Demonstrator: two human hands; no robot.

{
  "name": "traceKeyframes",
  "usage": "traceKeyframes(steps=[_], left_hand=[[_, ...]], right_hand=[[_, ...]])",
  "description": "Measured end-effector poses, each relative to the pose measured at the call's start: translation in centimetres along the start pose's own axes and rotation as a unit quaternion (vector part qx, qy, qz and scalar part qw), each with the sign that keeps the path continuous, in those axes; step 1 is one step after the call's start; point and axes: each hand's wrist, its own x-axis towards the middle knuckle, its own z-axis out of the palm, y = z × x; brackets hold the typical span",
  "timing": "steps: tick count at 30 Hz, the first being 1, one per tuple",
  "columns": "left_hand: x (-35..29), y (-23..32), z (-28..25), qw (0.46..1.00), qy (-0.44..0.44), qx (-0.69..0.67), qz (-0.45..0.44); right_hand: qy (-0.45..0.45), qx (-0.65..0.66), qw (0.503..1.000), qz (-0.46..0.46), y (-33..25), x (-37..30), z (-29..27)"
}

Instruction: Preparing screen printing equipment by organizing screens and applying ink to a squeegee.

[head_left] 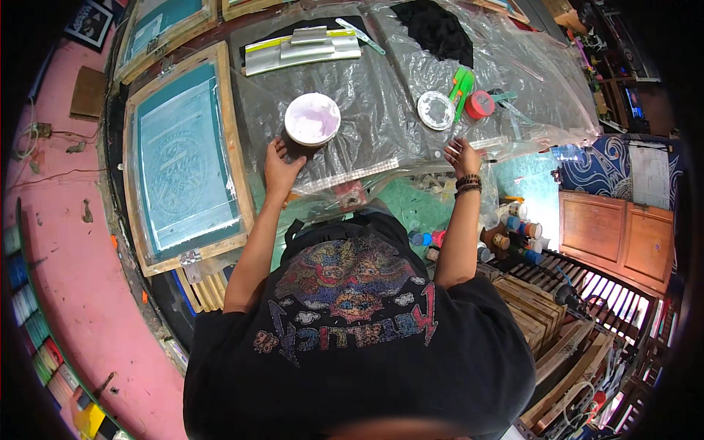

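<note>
A round white tub (312, 116) with pale lilac-white stuff in it stands on the plastic-covered table. My left hand (282, 167) is beside its near left side, thumb and fingers apart and nothing in them; I cannot tell whether a fingertip touches the tub. Over the table's near edge, to the right, my right hand (463, 156) is empty with its fingers loosely spread. Beyond it lie a round, white-smeared lid (435, 111), a bright green hand tool (461, 89) of unclear kind and a round red item (480, 105).
Wood-framed printing screens (233, 139) line the left side. At the table's far side lie metal squeegees (302, 53), a pale spatula (363, 37) and crumpled black cloth (434, 29). Several bottles (522, 229) and stacked wooden frames (529, 312) are at lower right.
</note>
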Motion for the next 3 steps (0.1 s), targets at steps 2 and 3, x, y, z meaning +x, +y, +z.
traceKeyframes(steps=[2,3], left_hand=[[0.6,0.6,1.0,0.994,0.014,0.088,0.062],[0.7,0.9,1.4,0.99,0.02,0.126,0.061]], right_hand=[[0.005,0.002,0.998,0.062,-0.1,2.5,0.0],[0.004,0.003,0.998,0.065,-0.1,3.4,-0.3]])
